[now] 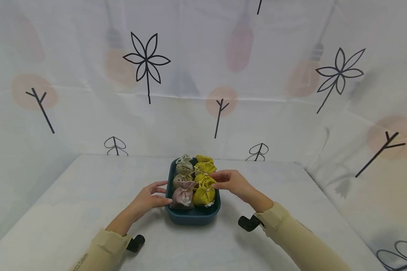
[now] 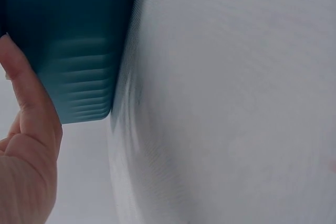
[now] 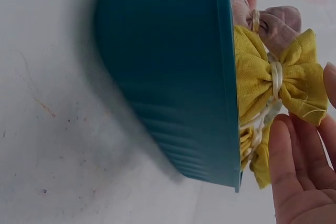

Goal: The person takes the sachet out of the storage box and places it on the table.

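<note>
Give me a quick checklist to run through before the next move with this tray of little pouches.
1. Tray flat on the table: ok.
2. Left hand steadying the tray: ok, fingers touch its left wall.
3. Right hand at the yellow pouches: ok, fingertips right beside their tops; a grip cannot be told.
4. Pouches inside the tray: ok, all six sit within the rim, the pink pouch at the front left.
5. Pouch ties fastened: ok on the near yellow one in the right wrist view; the others cannot be told.
</note>
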Demonstrator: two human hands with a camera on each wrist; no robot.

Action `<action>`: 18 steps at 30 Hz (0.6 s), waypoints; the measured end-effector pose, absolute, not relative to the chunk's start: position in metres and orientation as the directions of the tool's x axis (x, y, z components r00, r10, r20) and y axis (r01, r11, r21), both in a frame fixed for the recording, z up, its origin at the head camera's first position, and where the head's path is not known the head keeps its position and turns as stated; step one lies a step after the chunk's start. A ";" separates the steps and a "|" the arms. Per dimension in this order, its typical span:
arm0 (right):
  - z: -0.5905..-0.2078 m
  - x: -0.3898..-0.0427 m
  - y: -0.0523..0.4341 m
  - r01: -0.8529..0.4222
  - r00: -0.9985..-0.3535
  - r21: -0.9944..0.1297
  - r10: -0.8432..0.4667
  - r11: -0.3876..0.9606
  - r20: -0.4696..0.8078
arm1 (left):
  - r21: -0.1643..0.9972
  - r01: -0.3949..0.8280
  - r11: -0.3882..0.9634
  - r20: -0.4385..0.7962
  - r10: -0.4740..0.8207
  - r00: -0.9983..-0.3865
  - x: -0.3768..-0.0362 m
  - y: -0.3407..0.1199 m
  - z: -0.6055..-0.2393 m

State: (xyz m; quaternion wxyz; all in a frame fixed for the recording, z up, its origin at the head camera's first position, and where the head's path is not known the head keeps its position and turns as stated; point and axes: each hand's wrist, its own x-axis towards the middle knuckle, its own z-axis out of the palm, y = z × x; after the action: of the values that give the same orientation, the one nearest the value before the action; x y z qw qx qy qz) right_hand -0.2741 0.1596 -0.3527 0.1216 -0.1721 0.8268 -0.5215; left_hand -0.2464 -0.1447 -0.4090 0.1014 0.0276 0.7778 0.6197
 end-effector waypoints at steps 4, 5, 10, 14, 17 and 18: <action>-0.353 -0.275 0.156 -0.135 -0.914 -0.906 -0.403 0.400 -0.042 | 0.970 -0.086 0.229 -0.127 0.171 -0.977 -0.246 -0.145 -0.409; -0.353 -0.275 0.155 -0.132 -0.915 -0.907 -0.400 0.401 -0.044 | 0.969 -0.083 0.232 -0.125 0.172 -0.977 -0.246 -0.145 -0.409; -0.355 -0.278 0.152 -0.126 -0.917 -0.907 -0.396 0.402 -0.048 | 0.970 -0.087 0.226 -0.129 0.175 -0.976 -0.247 -0.145 -0.409; -0.349 -0.274 0.148 -0.126 -0.916 -0.909 -0.399 0.398 -0.047 | 0.970 -0.082 0.231 -0.126 0.184 -0.975 -0.247 -0.145 -0.408; -0.350 -0.274 0.146 -0.120 -0.917 -0.911 -0.396 0.395 -0.050 | 0.968 -0.076 0.240 -0.123 0.190 -0.974 -0.246 -0.146 -0.407; -0.350 -0.275 0.146 -0.119 -0.918 -0.910 -0.393 0.396 -0.051 | 0.967 -0.074 0.242 -0.123 0.193 -0.973 -0.246 -0.146 -0.407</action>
State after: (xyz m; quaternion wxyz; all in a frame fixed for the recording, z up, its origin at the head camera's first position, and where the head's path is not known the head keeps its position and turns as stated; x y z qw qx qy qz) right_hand -0.2749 0.1457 -0.3504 0.1300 -0.1550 0.8254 -0.5270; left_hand -0.2459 -0.1459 -0.4066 0.1087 0.0382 0.7806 0.6143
